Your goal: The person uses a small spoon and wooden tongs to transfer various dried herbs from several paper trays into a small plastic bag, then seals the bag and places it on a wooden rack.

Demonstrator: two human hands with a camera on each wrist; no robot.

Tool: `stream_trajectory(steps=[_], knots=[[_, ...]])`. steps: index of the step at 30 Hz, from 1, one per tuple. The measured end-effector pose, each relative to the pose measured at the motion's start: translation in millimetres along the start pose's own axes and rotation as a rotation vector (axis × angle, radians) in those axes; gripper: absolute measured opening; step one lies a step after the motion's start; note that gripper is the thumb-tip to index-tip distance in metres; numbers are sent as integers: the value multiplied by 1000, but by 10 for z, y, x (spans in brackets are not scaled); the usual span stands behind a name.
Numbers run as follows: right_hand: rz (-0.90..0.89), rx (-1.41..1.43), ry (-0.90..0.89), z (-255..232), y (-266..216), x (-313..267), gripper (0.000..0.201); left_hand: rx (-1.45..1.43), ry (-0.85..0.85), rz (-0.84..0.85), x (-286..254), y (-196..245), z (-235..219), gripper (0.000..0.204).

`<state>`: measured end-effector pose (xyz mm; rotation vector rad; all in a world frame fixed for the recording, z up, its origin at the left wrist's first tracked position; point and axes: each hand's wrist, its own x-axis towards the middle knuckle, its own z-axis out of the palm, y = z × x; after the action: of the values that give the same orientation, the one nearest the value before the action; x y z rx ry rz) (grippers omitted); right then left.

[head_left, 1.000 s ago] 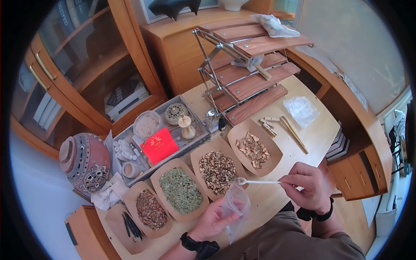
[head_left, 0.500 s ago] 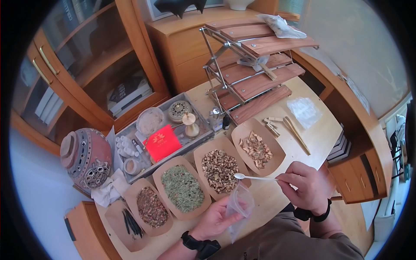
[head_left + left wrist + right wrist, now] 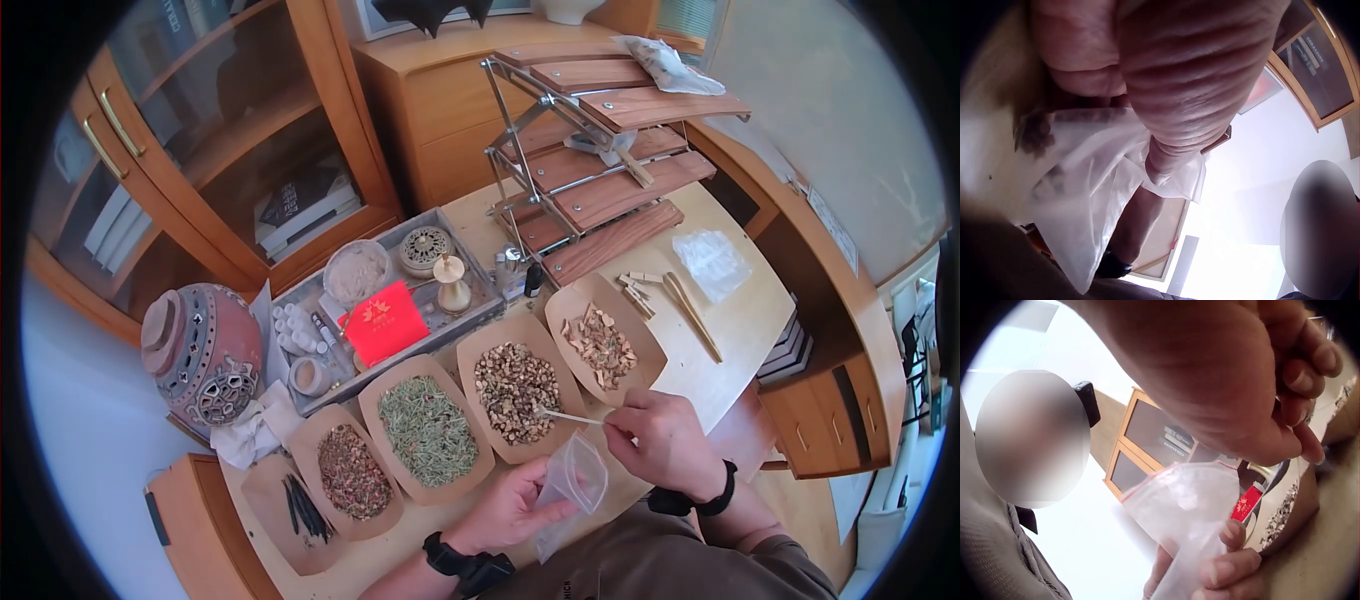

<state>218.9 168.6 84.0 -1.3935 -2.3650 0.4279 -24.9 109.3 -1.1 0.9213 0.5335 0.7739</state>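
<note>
My left hand (image 3: 508, 508) holds a clear zip bag (image 3: 573, 478), its mouth spread open above the table's near edge. Seen from the left wrist, a few small dark pieces (image 3: 1038, 134) show through the plastic of the bag (image 3: 1094, 187). In my right hand (image 3: 668, 440) the handle of a slim white spoon (image 3: 575, 416) is pinched between thumb and fingers. The spoon's tip is down at the brown-and-cream chopped pieces (image 3: 512, 385) in a paper tray (image 3: 482, 345). From the right wrist, the bag (image 3: 1188, 494) appears just below that hand (image 3: 1222, 387).
Beside that tray stand others with wood chips (image 3: 598, 345), green herb (image 3: 428, 430), reddish dried bits (image 3: 352, 475) and dark sticks (image 3: 305, 508). Behind are a grey tray (image 3: 480, 318) with a red packet (image 3: 385, 325), a tiered wooden rack (image 3: 620, 190), tongs (image 3: 693, 318) and a patterned jar (image 3: 205, 350).
My right hand has moved left, taking the spoon from beside the bag's mouth to the chopped pieces. My left hand keeps holding the bag. The head view has shifted slightly.
</note>
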Motion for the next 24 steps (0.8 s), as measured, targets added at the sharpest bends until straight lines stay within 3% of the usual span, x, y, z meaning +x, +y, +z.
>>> stream_trajectory(steps=[6, 24], knots=[[36, 81, 25, 281, 40, 52, 8, 12, -3, 1, 2, -13, -8, 39], [76, 327, 176, 39, 75, -14, 8, 7, 30, -19, -11, -32, -61, 37]])
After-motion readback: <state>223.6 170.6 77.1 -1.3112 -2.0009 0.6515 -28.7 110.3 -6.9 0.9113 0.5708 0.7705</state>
